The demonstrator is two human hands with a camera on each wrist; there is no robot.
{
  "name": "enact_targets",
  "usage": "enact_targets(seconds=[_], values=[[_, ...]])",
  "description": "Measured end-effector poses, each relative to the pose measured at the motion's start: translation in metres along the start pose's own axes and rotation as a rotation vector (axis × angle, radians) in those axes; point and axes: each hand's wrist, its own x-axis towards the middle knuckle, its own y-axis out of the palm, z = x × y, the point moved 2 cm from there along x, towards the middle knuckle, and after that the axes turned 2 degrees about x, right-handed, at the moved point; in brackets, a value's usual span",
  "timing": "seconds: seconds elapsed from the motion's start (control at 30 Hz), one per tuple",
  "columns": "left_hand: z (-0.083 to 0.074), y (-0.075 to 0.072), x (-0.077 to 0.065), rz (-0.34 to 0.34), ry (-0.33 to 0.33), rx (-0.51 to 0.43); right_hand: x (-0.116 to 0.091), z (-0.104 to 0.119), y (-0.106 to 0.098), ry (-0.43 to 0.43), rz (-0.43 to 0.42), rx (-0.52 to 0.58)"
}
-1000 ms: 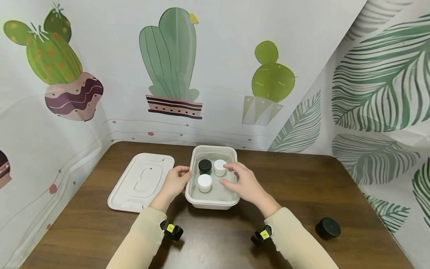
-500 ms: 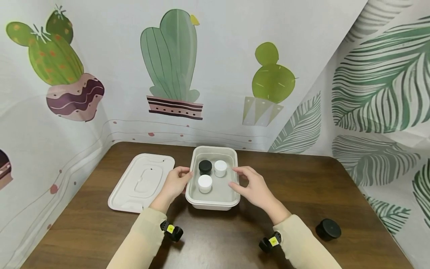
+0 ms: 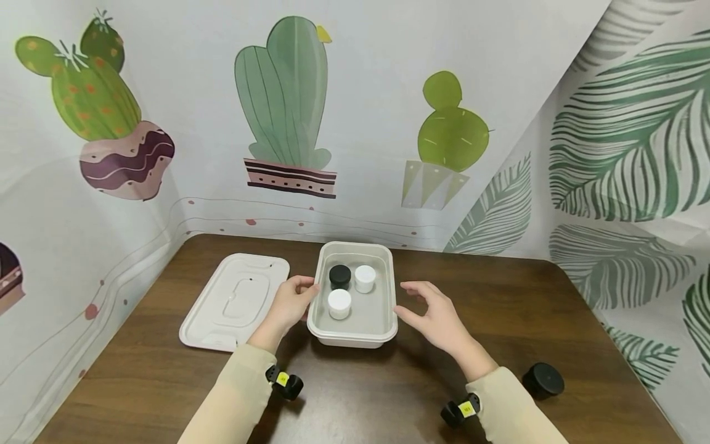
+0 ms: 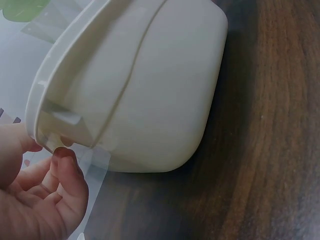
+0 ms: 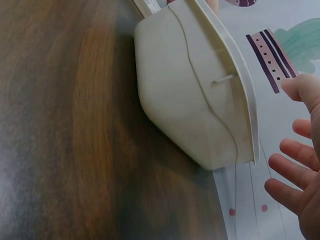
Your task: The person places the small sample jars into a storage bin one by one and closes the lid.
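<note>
A pale grey plastic tub (image 3: pixel 355 338) stands on the wooden table. Inside it are two round white-lidded jars, one white jar (image 3: pixel 365 279) at the back right and another white jar (image 3: pixel 339 304) in front, plus a black jar (image 3: pixel 339 276) at the back left. My left hand (image 3: pixel 291 302) pinches the tub's left rim between thumb and fingers; the left wrist view shows the fingertips under the rim (image 4: pixel 37 100). My right hand (image 3: pixel 435 314) is just right of the tub, thumb and fingers spread apart with nothing between them.
A white lid (image 3: pixel 235 302) lies flat on the table left of the tub. Another black jar (image 3: pixel 543 379) sits at the right side of the table (image 3: pixel 355 401). A patterned cloth wall (image 3: pixel 366 92) rises behind the table.
My right hand has moved from over the white jar at the back right, out of the tub and rightward past its rim. My left hand has kept its place on the left rim.
</note>
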Motion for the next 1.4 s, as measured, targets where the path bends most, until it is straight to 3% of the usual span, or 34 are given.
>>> enact_targets(seconds=[0.9,1.4], values=[[0.002,0.000,0.001,-0.009,0.008,-0.008,-0.030,-0.028,-0.031,0.083,-0.050,-0.093],[0.003,-0.001,0.001,-0.011,0.015,0.003,-0.054,-0.039,-0.056,0.163,-0.123,-0.192]])
